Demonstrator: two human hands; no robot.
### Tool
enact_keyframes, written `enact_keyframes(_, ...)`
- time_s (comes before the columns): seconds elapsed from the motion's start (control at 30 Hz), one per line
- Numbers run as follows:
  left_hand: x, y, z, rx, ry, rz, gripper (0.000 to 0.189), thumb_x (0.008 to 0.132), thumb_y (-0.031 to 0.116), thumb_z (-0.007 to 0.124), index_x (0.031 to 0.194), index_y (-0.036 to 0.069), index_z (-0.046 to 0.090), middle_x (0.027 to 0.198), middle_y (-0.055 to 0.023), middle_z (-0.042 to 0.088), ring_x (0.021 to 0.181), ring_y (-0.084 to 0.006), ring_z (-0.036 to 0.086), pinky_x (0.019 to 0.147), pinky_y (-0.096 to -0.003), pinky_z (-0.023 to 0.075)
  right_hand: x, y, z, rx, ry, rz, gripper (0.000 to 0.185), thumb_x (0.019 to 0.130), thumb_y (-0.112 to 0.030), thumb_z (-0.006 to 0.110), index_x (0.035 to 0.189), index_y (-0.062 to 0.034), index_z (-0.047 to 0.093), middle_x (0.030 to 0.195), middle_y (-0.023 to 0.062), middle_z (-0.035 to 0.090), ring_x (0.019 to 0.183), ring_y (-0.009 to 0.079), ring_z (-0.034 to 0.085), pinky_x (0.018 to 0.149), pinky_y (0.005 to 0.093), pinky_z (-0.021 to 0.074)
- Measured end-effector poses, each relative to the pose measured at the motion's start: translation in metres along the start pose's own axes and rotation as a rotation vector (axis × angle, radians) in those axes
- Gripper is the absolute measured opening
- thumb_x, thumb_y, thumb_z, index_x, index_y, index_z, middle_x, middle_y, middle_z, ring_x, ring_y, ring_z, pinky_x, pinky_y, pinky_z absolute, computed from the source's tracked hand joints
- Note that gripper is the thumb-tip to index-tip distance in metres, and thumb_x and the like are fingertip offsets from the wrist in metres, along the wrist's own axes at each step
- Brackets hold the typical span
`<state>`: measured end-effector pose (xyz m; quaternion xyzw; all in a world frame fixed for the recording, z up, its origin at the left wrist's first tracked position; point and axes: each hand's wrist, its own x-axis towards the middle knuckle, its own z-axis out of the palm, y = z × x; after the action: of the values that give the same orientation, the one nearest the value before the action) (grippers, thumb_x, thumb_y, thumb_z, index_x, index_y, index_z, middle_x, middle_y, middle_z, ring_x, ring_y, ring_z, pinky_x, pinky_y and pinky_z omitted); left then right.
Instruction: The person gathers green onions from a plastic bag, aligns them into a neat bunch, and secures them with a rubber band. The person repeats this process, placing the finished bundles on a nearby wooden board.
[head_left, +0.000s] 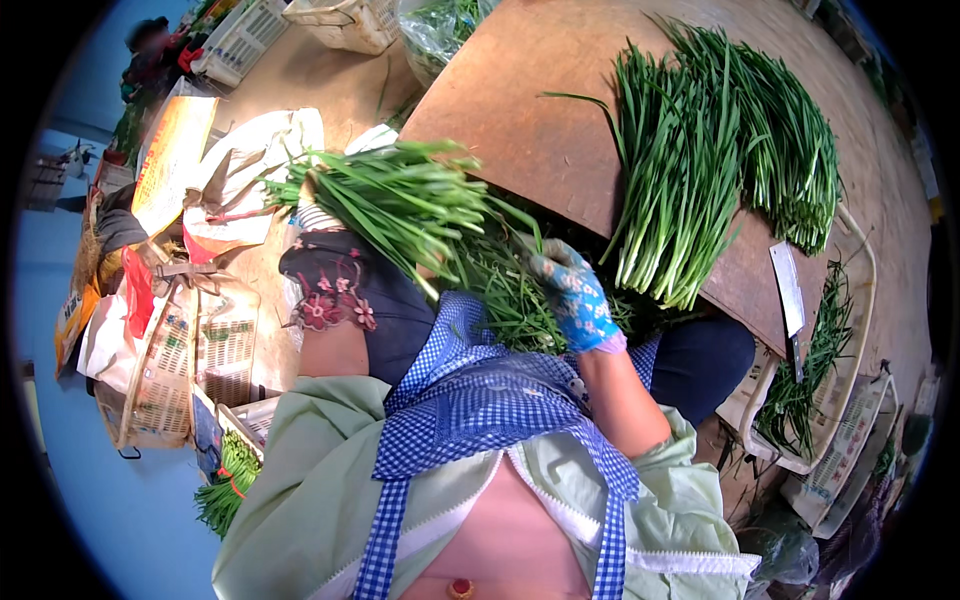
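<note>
My left hand (307, 189), mostly hidden by leaves, grips a bunch of Chinese chives (401, 191), blurred and lying sideways. A dark sleeve cover with embroidered flowers (330, 300) is on that forearm. Over my lap, my right hand (574, 292) wears a blue floral glove. Its curled fingertips are by a single bent leaf (525, 217); whether they pinch it cannot be made out. Loose green leaves (502, 285) lie in a heap between my hands, above my blue checked apron (480, 405).
Two piles of chives, a near one (671, 180) and a far one (795, 142), lie on a brown board (525, 97). A cleaver (787, 292) rests at its right edge, beside a crate (862, 300) holding leaves. Sacks (247, 165) and plastic crates (157, 375) stand at left.
</note>
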<state>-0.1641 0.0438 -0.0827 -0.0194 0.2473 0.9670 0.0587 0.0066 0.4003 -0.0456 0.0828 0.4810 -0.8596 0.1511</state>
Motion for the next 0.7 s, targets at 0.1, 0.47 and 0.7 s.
enact_keyframes(0.1, 0.019, 0.046, -0.059, 0.202, 0.022, -0.007, 0.065, 0.083, 0.053, 0.047, 0.128, 0.007, 0.043, 0.124, -0.0184, 0.049, 0.106, -0.0376, 0.051, 0.09, -0.0545, 0.0437, -0.008, 0.009, -0.031, -0.937, 0.119, 0.145, 0.023, 0.072, -0.019, 0.071, 0.091, -0.0076, 0.067, 0.091, 0.0071, 0.067, 0.082, 0.0216, 0.062, 0.079, 0.0322, 0.0465)
enact_keyframes(0.47, 0.017, 0.014, -0.039, -0.469, -0.273, -0.201, 0.039, 0.086, 0.034, 0.053, 0.112, 0.006, 0.055, 0.112, -0.0134, 0.057, 0.102, -0.0306, 0.055, 0.089, -0.0495, 0.0438, 0.051, -0.005, 0.073, -0.373, 0.003, -0.25, 0.034, 0.083, -0.007, 0.059, 0.116, 0.003, 0.055, 0.114, 0.0136, 0.058, 0.101, 0.0213, 0.058, 0.089, 0.0305, 0.0451)
enact_keyframes(0.7, 0.006, 0.015, -0.016, 0.041, -0.218, -0.269, 0.039, 0.083, 0.033, 0.055, 0.109, 0.004, 0.057, 0.109, -0.0165, 0.058, 0.098, -0.0336, 0.056, 0.087, -0.0478, 0.0472, 0.053, 0.02, 0.067, 0.174, -0.106, -0.055, 0.034, 0.085, -0.006, 0.058, 0.117, 0.0055, 0.051, 0.107, 0.0134, 0.06, 0.089, 0.0208, 0.063, 0.078, 0.0317, 0.053)
